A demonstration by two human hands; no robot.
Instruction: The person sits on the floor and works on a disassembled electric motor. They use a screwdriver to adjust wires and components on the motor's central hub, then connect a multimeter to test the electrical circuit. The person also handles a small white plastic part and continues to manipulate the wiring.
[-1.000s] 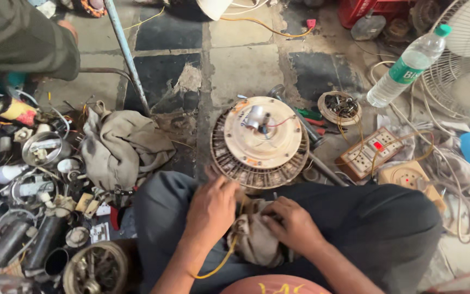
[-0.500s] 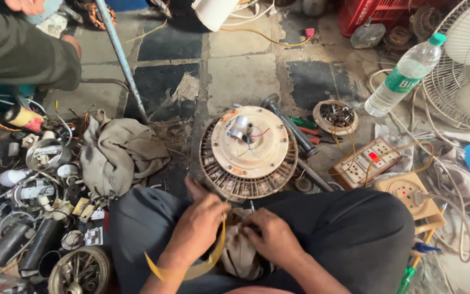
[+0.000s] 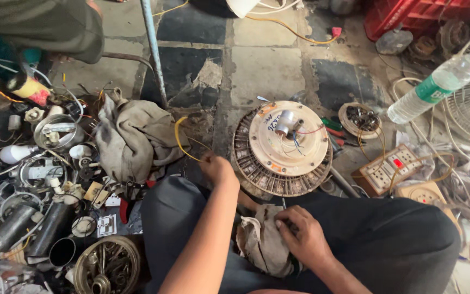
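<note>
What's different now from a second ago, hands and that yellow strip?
The left hand has left the lap and reached out toward the floor, pulling the yellow strip out with it. The right hand has stayed on the grey rag in the lap. The round fan motor and the water bottle have not moved.

Yellow wire (image 3: 179, 139) pinched in left hand (image 3: 217, 169), dirty beige cloth (image 3: 263, 245) under right hand (image 3: 303, 238), cream round motor plate (image 3: 288, 142) with dark ribbed rim, grey-brown rag (image 3: 133, 139), clear bottle (image 3: 437, 84) with green cap and label, floor (image 3: 262, 71) of black and grey tiles.
</note>
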